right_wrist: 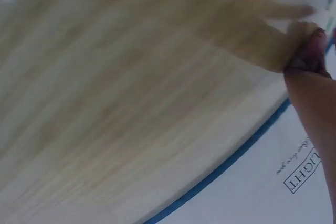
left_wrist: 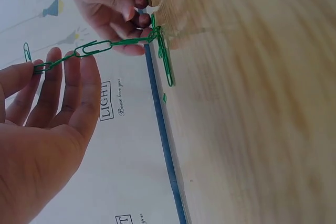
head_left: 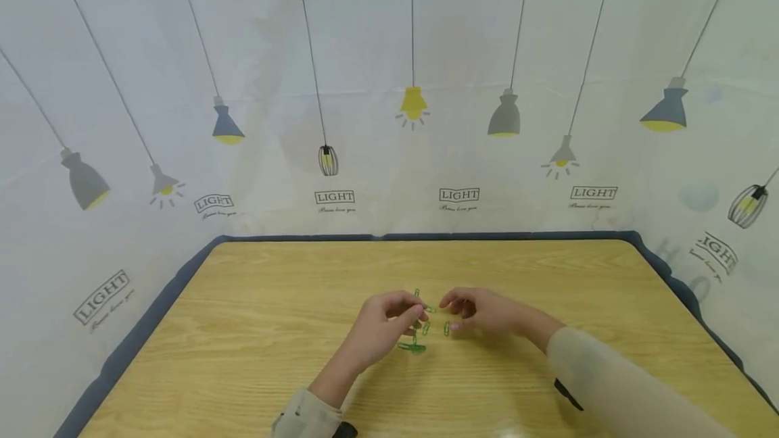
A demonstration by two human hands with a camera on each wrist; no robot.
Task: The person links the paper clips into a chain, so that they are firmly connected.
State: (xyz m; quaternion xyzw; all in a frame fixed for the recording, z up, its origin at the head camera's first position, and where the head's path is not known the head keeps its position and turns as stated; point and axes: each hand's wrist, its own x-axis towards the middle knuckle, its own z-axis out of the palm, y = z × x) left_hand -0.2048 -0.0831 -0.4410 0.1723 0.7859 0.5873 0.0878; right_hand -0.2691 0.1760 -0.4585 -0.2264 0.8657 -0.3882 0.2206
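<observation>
Green clip chain [left_wrist: 128, 41], probably light and floppy, is best pinched near its end, as my left hand [head_left: 382, 330] does, my right hand [head_left: 487, 311] parted at the fingertips.

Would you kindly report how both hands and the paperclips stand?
Left hand pinching green paperclip chain; right hand nearby, apparently holding nothing; no obstruction visible.

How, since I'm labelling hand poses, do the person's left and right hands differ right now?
The left hand pinches a chain of green paperclips; the right hand shows nothing plainly in its grasp. The left thumb and fingers meet at the chain, while the right thumb stands apart from the right index fingertip. Both are bare, come out of light sleeves and are over the wooden table.
</observation>
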